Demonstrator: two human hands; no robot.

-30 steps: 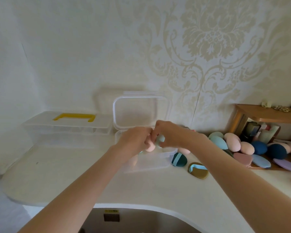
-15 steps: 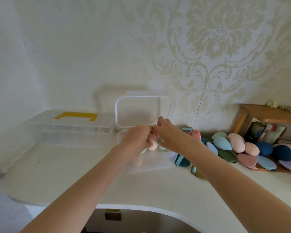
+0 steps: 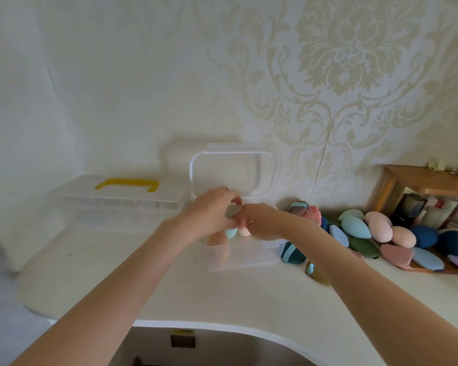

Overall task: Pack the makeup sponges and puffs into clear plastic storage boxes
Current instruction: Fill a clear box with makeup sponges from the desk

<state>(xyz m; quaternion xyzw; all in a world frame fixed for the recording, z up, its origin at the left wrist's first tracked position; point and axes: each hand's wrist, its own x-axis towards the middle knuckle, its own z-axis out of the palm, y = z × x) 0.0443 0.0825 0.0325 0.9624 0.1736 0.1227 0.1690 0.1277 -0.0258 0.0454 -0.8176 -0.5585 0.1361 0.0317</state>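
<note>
Left hand and right hand meeting fingertip to fingertip, pinching pale green, teal and pink egg-shaped makeup sponges, directly above open clear plastic storage box, loose sponges heaped to the right.

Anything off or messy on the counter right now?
Nothing damaged or spilled. The unpacked sponges and puffs lie in a loose heap at the right, some overlapping. Both hands, left and right, work over the open box, whose lid stands upright.

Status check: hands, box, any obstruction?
Left hand and right hand together over open clear plastic box, fingering pale green sponge. Pink sponge inside. Nothing blocking.
</note>
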